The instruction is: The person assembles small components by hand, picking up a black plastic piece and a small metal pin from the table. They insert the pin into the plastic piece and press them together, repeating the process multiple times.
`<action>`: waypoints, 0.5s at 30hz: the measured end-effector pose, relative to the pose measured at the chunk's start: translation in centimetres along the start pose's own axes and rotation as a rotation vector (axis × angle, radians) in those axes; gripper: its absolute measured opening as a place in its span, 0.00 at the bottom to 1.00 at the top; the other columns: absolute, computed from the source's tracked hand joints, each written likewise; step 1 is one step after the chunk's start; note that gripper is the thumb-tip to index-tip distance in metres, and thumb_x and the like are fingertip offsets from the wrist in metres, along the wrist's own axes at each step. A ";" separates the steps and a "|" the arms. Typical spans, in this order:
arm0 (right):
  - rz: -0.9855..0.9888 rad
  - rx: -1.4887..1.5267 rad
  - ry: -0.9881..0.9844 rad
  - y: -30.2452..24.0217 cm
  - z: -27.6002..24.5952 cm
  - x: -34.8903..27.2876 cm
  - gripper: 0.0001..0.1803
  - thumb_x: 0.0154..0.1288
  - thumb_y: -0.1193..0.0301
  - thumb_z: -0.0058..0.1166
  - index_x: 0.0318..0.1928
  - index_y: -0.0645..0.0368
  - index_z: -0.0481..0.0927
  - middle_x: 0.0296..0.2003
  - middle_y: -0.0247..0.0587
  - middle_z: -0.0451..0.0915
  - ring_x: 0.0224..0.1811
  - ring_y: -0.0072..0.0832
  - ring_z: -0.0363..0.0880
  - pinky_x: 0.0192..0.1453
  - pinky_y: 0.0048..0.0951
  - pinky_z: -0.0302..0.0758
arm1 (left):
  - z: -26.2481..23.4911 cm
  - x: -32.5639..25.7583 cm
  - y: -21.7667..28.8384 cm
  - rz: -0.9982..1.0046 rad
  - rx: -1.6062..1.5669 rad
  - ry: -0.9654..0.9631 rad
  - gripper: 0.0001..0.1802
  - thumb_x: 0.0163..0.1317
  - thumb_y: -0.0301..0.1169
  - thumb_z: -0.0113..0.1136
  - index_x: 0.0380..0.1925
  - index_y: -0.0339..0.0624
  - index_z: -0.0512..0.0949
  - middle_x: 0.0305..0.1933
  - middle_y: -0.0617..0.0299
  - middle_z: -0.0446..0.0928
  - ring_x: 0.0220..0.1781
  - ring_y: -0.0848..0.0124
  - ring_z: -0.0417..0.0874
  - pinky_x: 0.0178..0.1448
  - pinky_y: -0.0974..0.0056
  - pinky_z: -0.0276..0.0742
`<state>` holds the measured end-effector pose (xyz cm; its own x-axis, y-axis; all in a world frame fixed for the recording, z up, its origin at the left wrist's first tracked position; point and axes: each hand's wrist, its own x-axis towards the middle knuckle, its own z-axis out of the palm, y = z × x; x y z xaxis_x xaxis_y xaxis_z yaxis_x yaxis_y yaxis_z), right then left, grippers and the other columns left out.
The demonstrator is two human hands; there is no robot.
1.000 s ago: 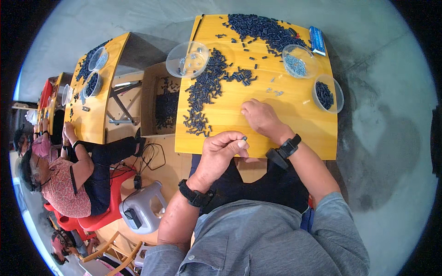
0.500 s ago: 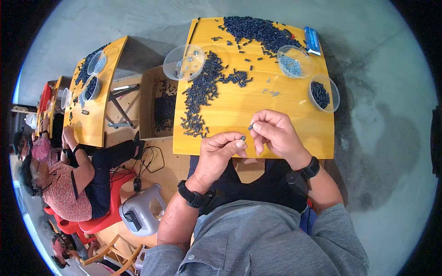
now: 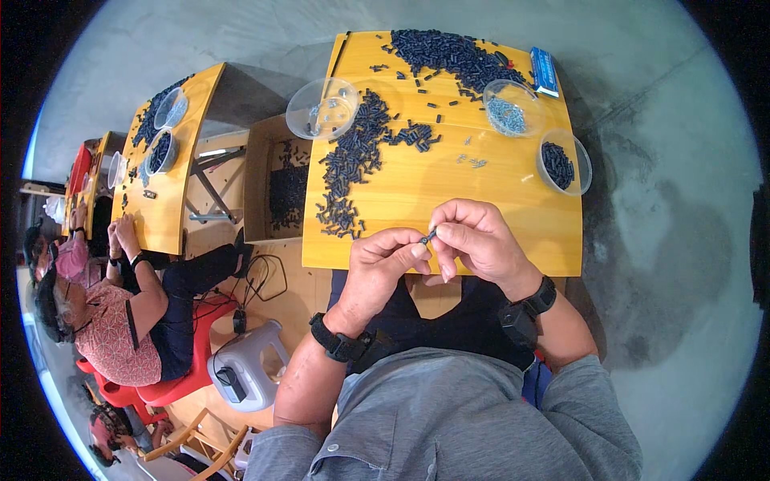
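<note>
Over the near edge of the yellow table (image 3: 449, 184), my two hands meet. My left hand (image 3: 381, 263) pinches a small black cylindrical piece (image 3: 423, 240) between thumb and forefinger. A second small dark piece (image 3: 433, 234) sits in the pinch of my right hand (image 3: 480, 242), its end touching or very near the first. Fingertips hide most of both. Loose black cylindrical pieces (image 3: 353, 152) form a long pile left of centre. A few small silvery metal bits (image 3: 473, 162) lie beyond my right hand.
A larger heap of black pieces (image 3: 437, 54) covers the far side. Clear tubs hold silvery bits (image 3: 507, 117), black pieces (image 3: 557, 166) and a few bits (image 3: 329, 108). A blue box (image 3: 543, 72) stands far right. Left are a carton (image 3: 255, 188) and a person (image 3: 120, 329) at another table.
My right hand has moved slightly left and down, bringing its dark piece against or close to the one in my left hand. My left hand has barely moved.
</note>
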<state>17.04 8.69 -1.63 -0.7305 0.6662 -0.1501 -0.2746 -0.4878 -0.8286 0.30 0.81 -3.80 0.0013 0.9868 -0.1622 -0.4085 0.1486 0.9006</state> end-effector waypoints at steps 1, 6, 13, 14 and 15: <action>0.004 -0.024 -0.005 -0.1 0.0 0.0 0.08 0.69 0.71 0.48 0.37 0.64 0.74 0.23 0.33 0.75 0.18 0.19 0.74 0.23 0.19 0.72 | 0.0 0.0 0.1 -0.014 -0.010 0.002 0.06 0.62 0.22 0.56 0.38 0.34 0.79 0.32 0.60 0.80 0.32 0.73 0.81 0.39 0.68 0.79; -0.007 -0.090 -0.029 -0.1 -0.3 0.1 0.08 0.69 0.71 0.47 0.39 0.65 0.75 0.23 0.33 0.76 0.18 0.19 0.74 0.24 0.19 0.72 | -0.3 0.1 -0.1 -0.023 0.007 -0.002 0.06 0.62 0.22 0.56 0.38 0.34 0.79 0.32 0.60 0.80 0.32 0.72 0.81 0.39 0.68 0.80; -0.021 -0.180 -0.071 -0.3 -0.4 0.2 0.08 0.69 0.72 0.46 0.41 0.66 0.74 0.25 0.38 0.76 0.19 0.21 0.75 0.24 0.21 0.74 | -0.5 0.1 -0.3 -0.017 -0.018 -0.008 0.06 0.62 0.21 0.56 0.39 0.34 0.79 0.33 0.59 0.80 0.32 0.71 0.81 0.38 0.68 0.80; -0.025 -0.205 -0.072 -0.4 -0.3 0.2 0.08 0.69 0.73 0.46 0.41 0.66 0.74 0.25 0.37 0.76 0.19 0.21 0.75 0.24 0.21 0.74 | -0.6 0.1 -0.4 -0.018 -0.018 -0.007 0.06 0.62 0.21 0.56 0.39 0.34 0.79 0.33 0.59 0.80 0.32 0.71 0.81 0.38 0.68 0.80; -0.025 -0.205 -0.071 -0.5 -0.2 0.2 0.08 0.69 0.73 0.46 0.41 0.66 0.74 0.25 0.37 0.76 0.19 0.21 0.75 0.24 0.21 0.74 | -0.6 0.1 -0.4 -0.017 -0.014 -0.012 0.06 0.62 0.21 0.56 0.39 0.34 0.79 0.33 0.59 0.80 0.32 0.71 0.81 0.38 0.67 0.80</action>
<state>17.18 9.14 -1.39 -0.7695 0.6314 -0.0956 -0.1657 -0.3420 -0.9250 -0.10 0.84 -4.43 0.0197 0.9848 -0.1725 -0.4215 0.1646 0.8917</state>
